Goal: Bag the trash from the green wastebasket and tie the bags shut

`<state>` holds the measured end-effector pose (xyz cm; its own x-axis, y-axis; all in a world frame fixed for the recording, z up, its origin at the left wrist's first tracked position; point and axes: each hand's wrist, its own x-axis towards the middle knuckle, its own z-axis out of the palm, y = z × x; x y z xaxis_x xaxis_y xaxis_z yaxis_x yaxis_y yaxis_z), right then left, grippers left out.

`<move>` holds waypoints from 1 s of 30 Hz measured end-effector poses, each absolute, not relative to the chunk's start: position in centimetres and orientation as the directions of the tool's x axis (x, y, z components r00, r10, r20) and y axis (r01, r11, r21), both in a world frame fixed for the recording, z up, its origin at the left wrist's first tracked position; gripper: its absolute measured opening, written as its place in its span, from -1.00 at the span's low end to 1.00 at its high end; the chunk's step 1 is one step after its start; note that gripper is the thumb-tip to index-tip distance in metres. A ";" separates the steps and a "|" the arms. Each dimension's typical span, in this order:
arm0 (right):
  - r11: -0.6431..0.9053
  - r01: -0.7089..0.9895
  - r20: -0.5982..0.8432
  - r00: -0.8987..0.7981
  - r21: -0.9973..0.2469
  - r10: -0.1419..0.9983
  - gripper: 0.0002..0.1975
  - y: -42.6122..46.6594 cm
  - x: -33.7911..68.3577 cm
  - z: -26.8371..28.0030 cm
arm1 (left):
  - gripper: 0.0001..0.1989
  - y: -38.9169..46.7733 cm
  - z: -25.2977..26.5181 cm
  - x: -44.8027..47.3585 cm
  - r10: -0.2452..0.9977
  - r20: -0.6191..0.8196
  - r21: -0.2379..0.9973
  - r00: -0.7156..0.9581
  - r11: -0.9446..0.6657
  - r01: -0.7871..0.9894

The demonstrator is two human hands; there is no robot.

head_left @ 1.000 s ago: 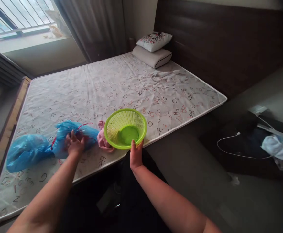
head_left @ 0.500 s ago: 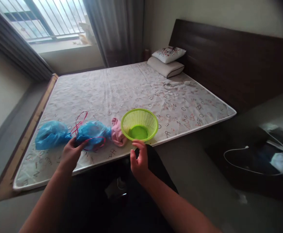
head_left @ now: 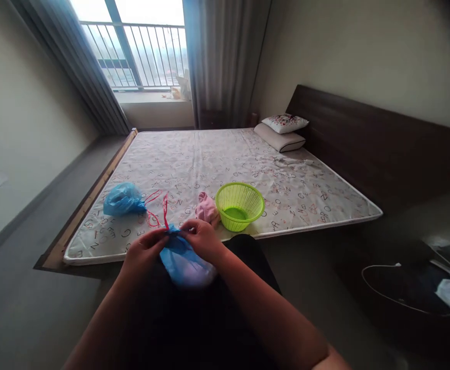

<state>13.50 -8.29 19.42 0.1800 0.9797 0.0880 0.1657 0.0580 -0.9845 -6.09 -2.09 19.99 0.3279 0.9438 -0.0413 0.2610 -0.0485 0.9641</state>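
Single view from the wearer's head, facing forward and down across the mattress (head_left: 174,164) toward the window (head_left: 143,56); left hand (head_left: 145,247) and right hand (head_left: 203,238) appear close below, the headboard (head_left: 363,139) farther off, frame right.

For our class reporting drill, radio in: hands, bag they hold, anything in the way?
Left hand, right hand: pinching gathered top of blue drawstring bag. Bag held in front of mattress. Pink cloth, green plastic basket on it; neither apparently blocking.

Daylight enters through a railed window (head_left: 151,51) between grey curtains (head_left: 225,67). A dark headboard (head_left: 363,139) backs the patterned mattress (head_left: 217,154) along a pale wall (head_left: 363,56).
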 end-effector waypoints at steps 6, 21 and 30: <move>0.098 0.381 0.224 0.302 -0.919 0.926 -0.95 -10.4 14.4 21.1 | -0.29 -2.5 19.6 -7.7 0.875 -0.103 0.923 0.473 -0.094 0.374; 0.240 0.573 0.122 -0.237 -0.784 0.964 -0.80 -12.2 15.0 25.5 | -0.75 -8.2 24.9 -8.0 0.899 0.178 0.804 0.400 -0.367 0.467; 0.257 0.556 0.313 0.006 -0.790 0.950 -0.86 -13.6 15.3 25.4 | -0.51 -8.2 24.5 -8.0 0.763 0.006 0.841 0.646 -0.353 0.409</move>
<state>15.33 -13.61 25.42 0.0060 0.9497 0.3131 0.5562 0.2570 -0.7903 -8.01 -8.19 24.45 0.6462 0.7631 0.0063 0.4091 -0.3533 0.8413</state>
